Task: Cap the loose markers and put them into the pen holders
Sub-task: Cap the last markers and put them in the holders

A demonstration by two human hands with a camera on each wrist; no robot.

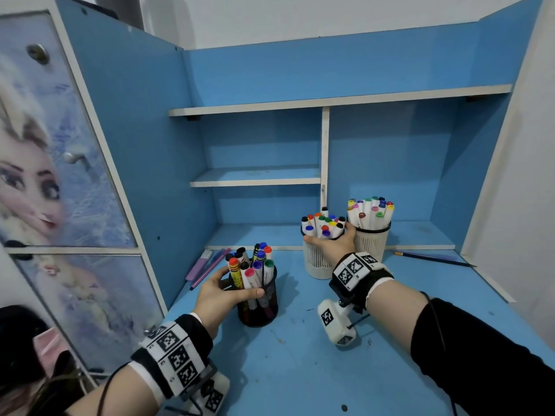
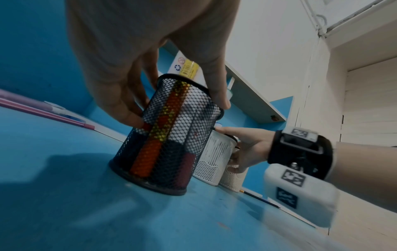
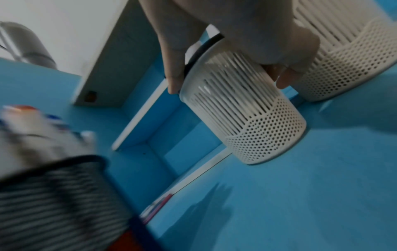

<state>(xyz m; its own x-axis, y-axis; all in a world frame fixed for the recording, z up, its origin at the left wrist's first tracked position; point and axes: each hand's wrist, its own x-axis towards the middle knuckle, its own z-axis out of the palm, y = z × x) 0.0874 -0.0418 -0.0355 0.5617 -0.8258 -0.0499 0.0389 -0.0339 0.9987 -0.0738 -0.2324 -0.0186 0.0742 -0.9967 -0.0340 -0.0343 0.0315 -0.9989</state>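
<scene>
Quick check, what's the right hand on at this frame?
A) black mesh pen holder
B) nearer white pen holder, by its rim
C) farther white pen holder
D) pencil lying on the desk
B: the right hand grips the rim of the nearer white pen holder, its fingers curled over the edge in the right wrist view, while the left hand holds the black mesh pen holder.

Black sleeves (image 1: 480, 349), black wristbands (image 1: 360, 283) with checkered white marker blocks (image 1: 177, 355).
</scene>
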